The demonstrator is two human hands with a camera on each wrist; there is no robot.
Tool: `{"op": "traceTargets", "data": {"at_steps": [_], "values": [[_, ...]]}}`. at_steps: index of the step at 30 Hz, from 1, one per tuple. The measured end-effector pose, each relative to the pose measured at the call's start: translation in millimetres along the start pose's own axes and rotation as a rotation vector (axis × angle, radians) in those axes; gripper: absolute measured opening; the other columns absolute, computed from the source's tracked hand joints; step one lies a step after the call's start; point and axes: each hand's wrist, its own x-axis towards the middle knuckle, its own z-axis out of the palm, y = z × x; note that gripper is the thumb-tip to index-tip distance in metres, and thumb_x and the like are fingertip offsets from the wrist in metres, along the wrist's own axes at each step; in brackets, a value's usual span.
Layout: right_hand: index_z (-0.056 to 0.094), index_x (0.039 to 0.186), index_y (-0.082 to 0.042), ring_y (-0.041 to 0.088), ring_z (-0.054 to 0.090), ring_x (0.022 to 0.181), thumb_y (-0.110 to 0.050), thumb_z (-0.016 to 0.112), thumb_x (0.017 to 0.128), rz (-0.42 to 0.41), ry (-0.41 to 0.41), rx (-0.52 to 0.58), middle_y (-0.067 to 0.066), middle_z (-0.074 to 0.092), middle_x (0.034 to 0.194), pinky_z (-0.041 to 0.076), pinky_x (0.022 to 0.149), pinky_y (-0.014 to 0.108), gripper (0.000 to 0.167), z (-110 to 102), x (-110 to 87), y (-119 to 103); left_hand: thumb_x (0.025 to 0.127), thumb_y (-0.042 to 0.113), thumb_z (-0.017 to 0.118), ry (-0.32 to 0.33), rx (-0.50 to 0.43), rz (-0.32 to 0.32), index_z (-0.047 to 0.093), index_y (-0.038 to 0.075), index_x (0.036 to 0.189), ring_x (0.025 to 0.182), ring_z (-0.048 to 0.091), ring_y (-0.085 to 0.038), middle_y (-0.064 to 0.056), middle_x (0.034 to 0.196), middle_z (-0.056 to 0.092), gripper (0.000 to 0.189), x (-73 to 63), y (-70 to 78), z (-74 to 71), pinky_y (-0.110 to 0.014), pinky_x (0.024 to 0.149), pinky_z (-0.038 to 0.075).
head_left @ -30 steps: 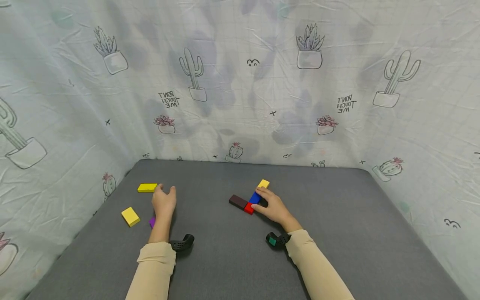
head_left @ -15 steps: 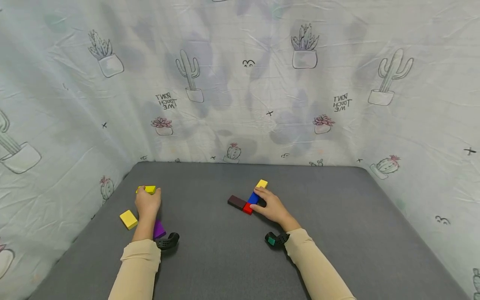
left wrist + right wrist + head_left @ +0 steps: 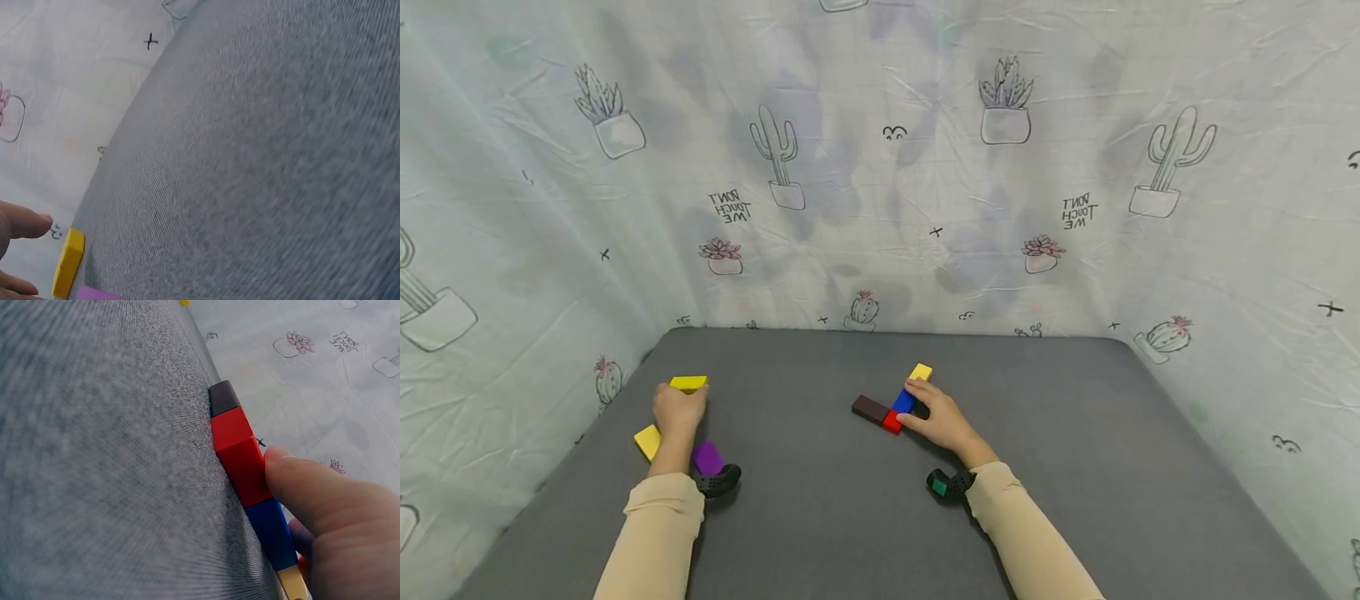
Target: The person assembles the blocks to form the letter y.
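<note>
At the far left of the table, a yellow block [image 3: 689, 383] lies just ahead of my left hand [image 3: 678, 408]. The left wrist view shows that thumb [image 3: 25, 222] and the fingers [image 3: 15, 284] spread apart, without clear contact with the block. My right hand [image 3: 942, 421] rests against a joined row: a red block [image 3: 892, 422], a blue block [image 3: 903, 402] and a pale yellow block [image 3: 921, 372]. Its thumb [image 3: 294, 472] touches the red block, while its fingertips lie at the blue and yellow blocks. A dark brown block [image 3: 870, 409] extends leftward from the red one.
Beside my left wrist lies a purple block [image 3: 707, 457]. Another yellow block [image 3: 647, 441] sits left of the forearm, partly covered by it. The grey table [image 3: 820, 500] meets a printed cloth backdrop [image 3: 850, 167] behind and at both sides. Each wrist wears a black camera band.
My left hand has moved left and slightly nearer, in front of the far yellow block. The purple block has come into fuller view. My right hand and its blocks have stayed in place.
</note>
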Motion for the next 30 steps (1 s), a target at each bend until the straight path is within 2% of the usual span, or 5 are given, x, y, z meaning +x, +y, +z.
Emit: {"op": "traceTargets", "data": {"at_steps": [8, 14, 22, 30], "values": [[0.045, 0.141, -0.005, 0.032, 0.03, 0.141, -0.035, 0.065, 0.089, 0.006, 0.003, -0.001, 0.011, 0.038, 0.15, 0.03, 0.111, 0.052, 0.063, 0, 0.7, 1, 0.091, 0.025, 0.057, -0.07, 0.029, -0.043, 0.016, -0.021, 0.138, 0.125, 0.033, -0.052, -0.042, 0.133, 0.031, 0.078, 5.4, 0.0, -1.9, -0.058, 0.107, 0.029], [0.045, 0.141, -0.006, 0.032, 0.03, 0.14, -0.036, 0.065, 0.089, 0.015, -0.006, 0.0, 0.011, 0.038, 0.15, 0.03, 0.111, 0.052, 0.063, 0, 1.2, 1, 0.089, 0.024, 0.058, -0.102, 0.042, -0.041, 0.014, -0.021, 0.138, 0.126, 0.031, -0.053, -0.043, 0.134, 0.028, 0.079, 8.9, -0.8, -3.2, -0.058, 0.108, 0.027], [0.045, 0.141, -0.005, 0.034, 0.031, 0.14, -0.036, 0.065, 0.089, 0.002, 0.0, 0.003, 0.011, 0.038, 0.15, 0.03, 0.111, 0.053, 0.064, -3, 1.9, 1, 0.09, 0.021, 0.059, -0.084, 0.033, -0.026, 0.013, -0.021, 0.139, 0.127, 0.03, -0.051, -0.042, 0.135, 0.028, 0.079, 13.4, 0.6, 0.6, -0.056, 0.11, 0.025], [0.044, 0.141, -0.004, 0.033, 0.029, 0.141, -0.036, 0.064, 0.09, -0.009, -0.006, -0.013, 0.012, 0.038, 0.15, 0.03, 0.111, 0.052, 0.064, 0, 0.0, 2, 0.09, 0.018, 0.057, -0.062, 0.04, -0.04, 0.016, -0.021, 0.138, 0.126, 0.031, -0.052, -0.042, 0.133, 0.029, 0.074, 12.7, -2.5, 1.4, -0.056, 0.11, 0.025]]}}
